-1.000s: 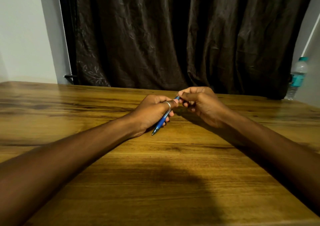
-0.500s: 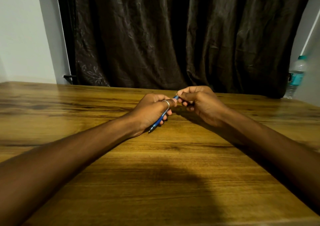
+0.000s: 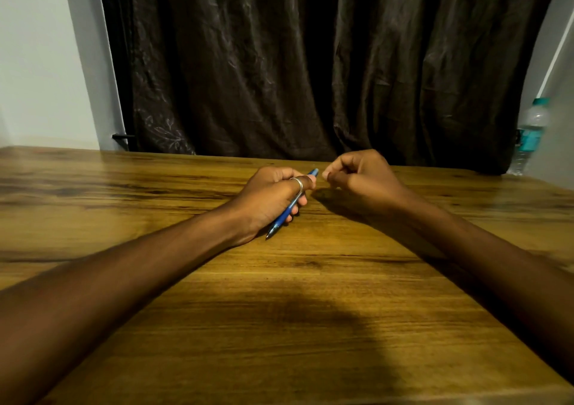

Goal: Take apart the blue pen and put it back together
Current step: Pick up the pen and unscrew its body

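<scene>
The blue pen (image 3: 284, 215) lies slanted in my left hand (image 3: 270, 196), its tip pointing toward me and resting near the table, its blue back end sticking out past my ringed finger. My left hand is closed around the barrel. My right hand (image 3: 360, 177) hovers just to the right of the pen's back end, a small gap apart from it, with thumb and fingers pinched together. Whether a small pen part sits in that pinch is too small to tell.
A wooden table (image 3: 310, 311) spreads under both arms. A dark curtain (image 3: 310, 62) hangs behind its far edge. A clear water bottle (image 3: 529, 134) with a teal label stands at the far right. A white wall is at the left.
My right hand has come off the pen's back end and moved right, leaving a gap. My left hand still holds the pen in nearly the same place.
</scene>
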